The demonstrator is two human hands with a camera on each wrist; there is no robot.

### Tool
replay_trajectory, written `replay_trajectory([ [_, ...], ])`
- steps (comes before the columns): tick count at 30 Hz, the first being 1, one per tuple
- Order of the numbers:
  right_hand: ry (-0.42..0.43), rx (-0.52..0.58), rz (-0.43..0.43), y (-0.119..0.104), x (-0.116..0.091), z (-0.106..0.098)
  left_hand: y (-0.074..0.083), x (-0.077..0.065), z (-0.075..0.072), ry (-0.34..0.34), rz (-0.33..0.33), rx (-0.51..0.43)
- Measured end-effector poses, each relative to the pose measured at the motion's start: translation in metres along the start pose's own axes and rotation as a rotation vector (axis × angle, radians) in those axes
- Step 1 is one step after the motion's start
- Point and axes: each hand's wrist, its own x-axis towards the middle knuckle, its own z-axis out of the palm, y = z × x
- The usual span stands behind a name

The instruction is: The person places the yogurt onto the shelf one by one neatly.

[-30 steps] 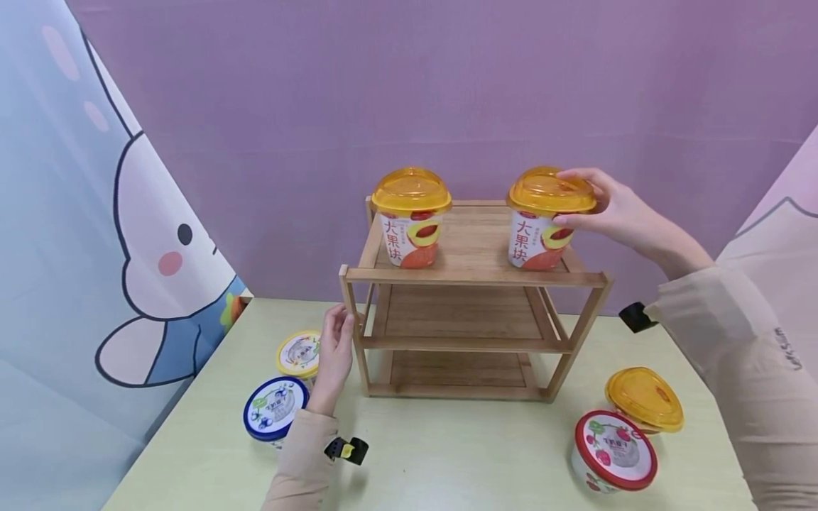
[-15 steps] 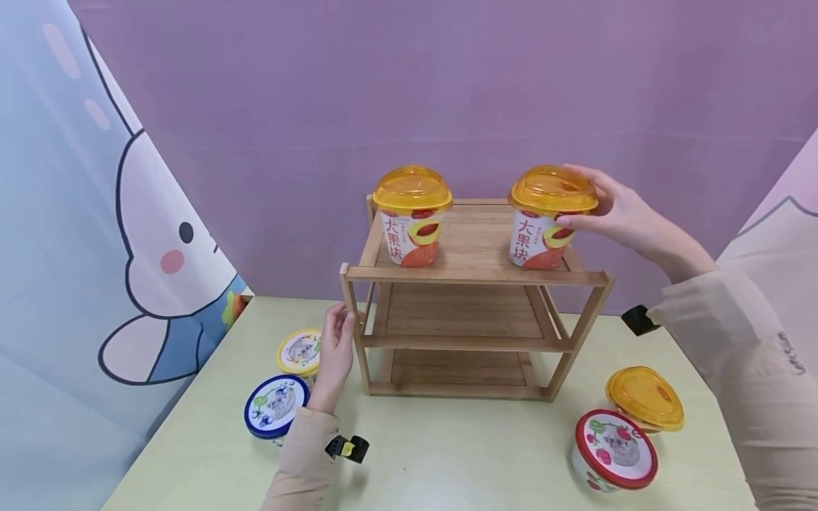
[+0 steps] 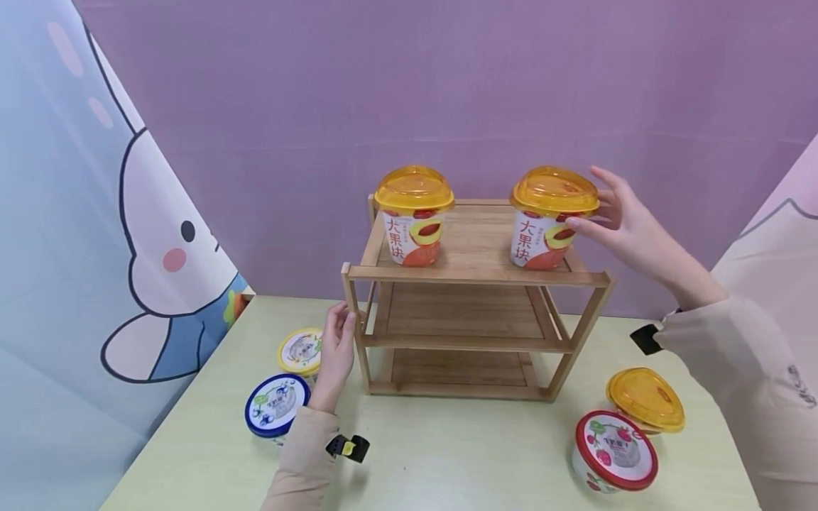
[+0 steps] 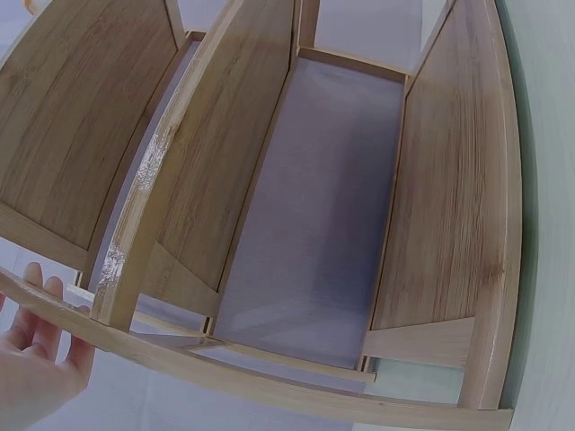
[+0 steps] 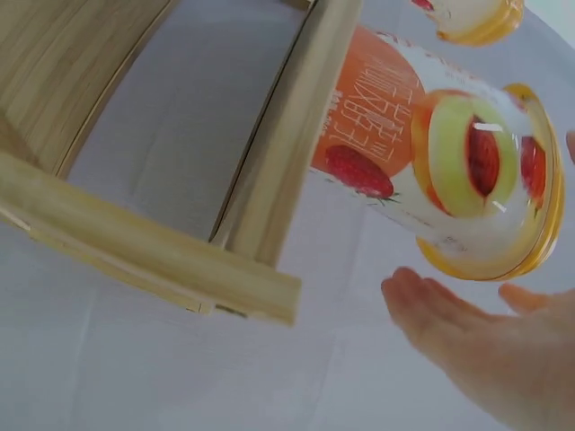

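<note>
On the top tier of a wooden shelf rack [image 3: 474, 343] stand two upright fruit cups with clear orange domed lids, a left cup [image 3: 418, 238] and a right cup [image 3: 542, 240]. My right hand [image 3: 639, 223] is just right of the right cup, fingers and thumb spread; the right wrist view shows a gap between this hand [image 5: 485, 346] and the cup [image 5: 440, 144]. With my left hand [image 3: 335, 348] I hold the rack's left upright, fingers passing behind it. The left wrist view shows those fingers [image 4: 47, 310] at the rail.
Left of the rack sit a yellow-lidded tub [image 3: 300, 351] and a blue-lidded tub [image 3: 277, 406]. To its right are an orange-lidded cup [image 3: 645, 399] and a red-lidded tub [image 3: 615, 451] on the pale table [image 3: 460, 454]. A purple cloth [image 3: 486, 85] hangs behind.
My right hand has let go of the right cup and drawn slightly away to the right, its fingers spreading. The cup stays on the top tier, and my left hand keeps its place.
</note>
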Motion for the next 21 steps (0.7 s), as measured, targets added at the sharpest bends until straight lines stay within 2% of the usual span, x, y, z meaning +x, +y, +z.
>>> replay_trajectory([
  [11,0.129,-0.021,-0.053,0.004,-0.024,0.008,0.0,0.0,-0.001,-0.007,0.007,0.009],
  [17,0.223,-0.087,-0.061,0.012,-0.041,0.012,-0.001,0.0,-0.001,-0.004,0.008,0.017],
  [21,0.267,-0.106,-0.096,0.017,-0.053,0.015,-0.002,0.001,-0.001,-0.003,0.004,0.008],
])
